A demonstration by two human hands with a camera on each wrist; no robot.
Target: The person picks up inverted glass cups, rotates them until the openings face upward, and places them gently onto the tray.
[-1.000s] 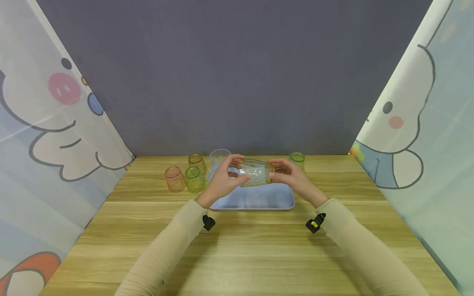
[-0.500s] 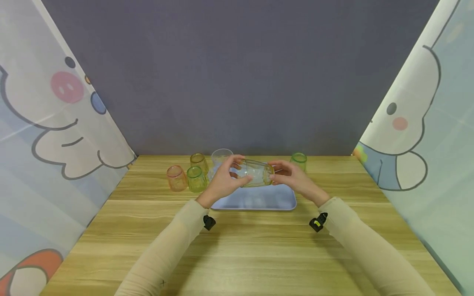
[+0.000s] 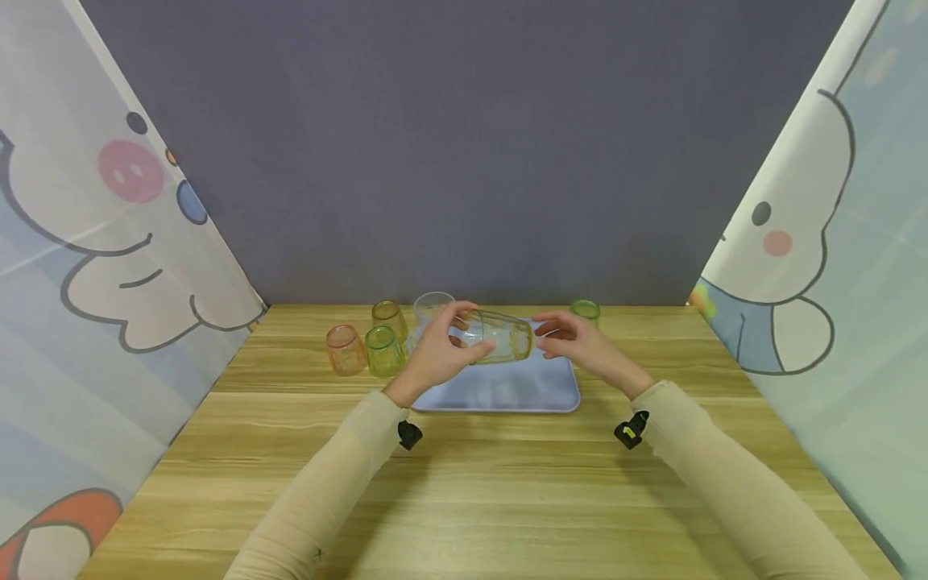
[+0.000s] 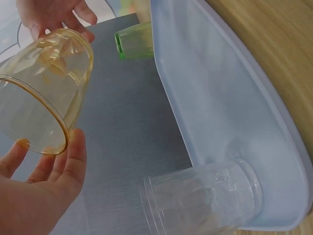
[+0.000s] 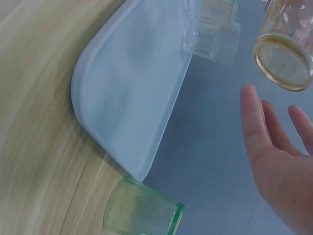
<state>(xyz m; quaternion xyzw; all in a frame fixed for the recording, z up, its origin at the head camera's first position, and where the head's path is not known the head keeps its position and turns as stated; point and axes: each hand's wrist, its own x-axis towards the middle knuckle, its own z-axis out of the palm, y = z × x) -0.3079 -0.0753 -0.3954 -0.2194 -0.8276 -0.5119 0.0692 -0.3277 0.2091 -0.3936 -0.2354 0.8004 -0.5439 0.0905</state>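
My left hand (image 3: 437, 354) grips an amber-tinted glass tumbler (image 3: 502, 338) near its rim, thumb in front and fingers behind. The tumbler lies sideways in the air above the pale blue tray (image 3: 507, 396), its mouth toward the left hand and its base to the right. In the left wrist view the fingertips sit at the amber rim of the tumbler (image 4: 39, 90). Just right of the base, my right hand (image 3: 583, 348) is apart from it, fingers extended and slightly bent, holding nothing. The right wrist view shows a gap between these fingers (image 5: 254, 117) and the base.
At the tray's left end stands a clear glass (image 4: 200, 200), partly hidden by my left hand in the head view. Left of the tray are an orange-pink glass (image 3: 345, 351), a green glass (image 3: 384, 352) and a brown-amber glass (image 3: 389, 316). Another green glass (image 5: 139, 208) stands beyond the tray's right end.
My right hand has let go of the tumbler's base and drawn a little to the right. The left hand keeps hold of the tumbler in nearly the same place.
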